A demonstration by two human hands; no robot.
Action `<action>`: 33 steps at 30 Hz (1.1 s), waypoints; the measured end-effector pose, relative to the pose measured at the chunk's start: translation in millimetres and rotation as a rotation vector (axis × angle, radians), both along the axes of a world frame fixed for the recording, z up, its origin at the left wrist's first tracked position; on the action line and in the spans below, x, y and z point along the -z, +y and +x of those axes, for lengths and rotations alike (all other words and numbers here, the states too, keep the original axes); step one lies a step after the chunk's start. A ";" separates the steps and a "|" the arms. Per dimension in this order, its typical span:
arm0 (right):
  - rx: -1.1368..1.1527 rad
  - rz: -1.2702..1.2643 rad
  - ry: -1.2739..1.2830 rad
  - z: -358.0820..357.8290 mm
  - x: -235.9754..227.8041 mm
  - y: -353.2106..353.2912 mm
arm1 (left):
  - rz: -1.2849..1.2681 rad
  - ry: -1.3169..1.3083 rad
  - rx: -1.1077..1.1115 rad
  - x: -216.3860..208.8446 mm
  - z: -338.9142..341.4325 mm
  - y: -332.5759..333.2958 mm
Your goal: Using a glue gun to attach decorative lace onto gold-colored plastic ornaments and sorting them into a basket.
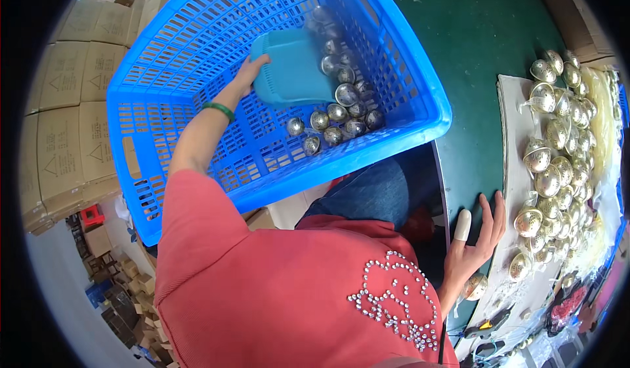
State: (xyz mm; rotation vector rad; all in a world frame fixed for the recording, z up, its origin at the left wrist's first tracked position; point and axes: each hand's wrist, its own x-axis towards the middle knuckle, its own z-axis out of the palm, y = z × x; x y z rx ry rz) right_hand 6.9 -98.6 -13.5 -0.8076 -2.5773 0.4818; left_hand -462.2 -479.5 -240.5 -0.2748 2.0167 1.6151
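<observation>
My left hand [248, 73] reaches into a large blue plastic crate [420, 128]. Its fingers are closed on the edge of a shallow teal plastic tray [294, 66], which is tilted over the crate's floor. Several silvery-gold perforated metal balls [346, 94] lie along the crate's right and near side, some blurred beside the tray. My right hand [476, 243] rests with fingers spread on the green tabletop [469, 151], holding nothing. A pale finger cot covers its thumb. One more metal ball [474, 287] sits next to that wrist.
Many similar metal balls [550, 178] are heaped on a cardboard sheet [515, 125] at the right, beside clear plastic wrap [600, 119]. A yellow-and-black cutter [487, 325] lies near the sheet's close end. Stacked cartons [62, 132] stand at the left.
</observation>
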 end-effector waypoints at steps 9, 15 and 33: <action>-0.012 0.005 0.013 -0.8 0.9 1.4 | -0.167 0.143 -0.278 -31.5 -1.9 -61.9; -0.011 0.019 0.006 0.1 0.8 -0.3 | -0.087 0.322 -0.199 -22.0 -29.9 -1.5; -0.026 0.032 0.002 -1.5 2.2 0.4 | -0.171 0.221 0.495 -57.7 -21.7 54.9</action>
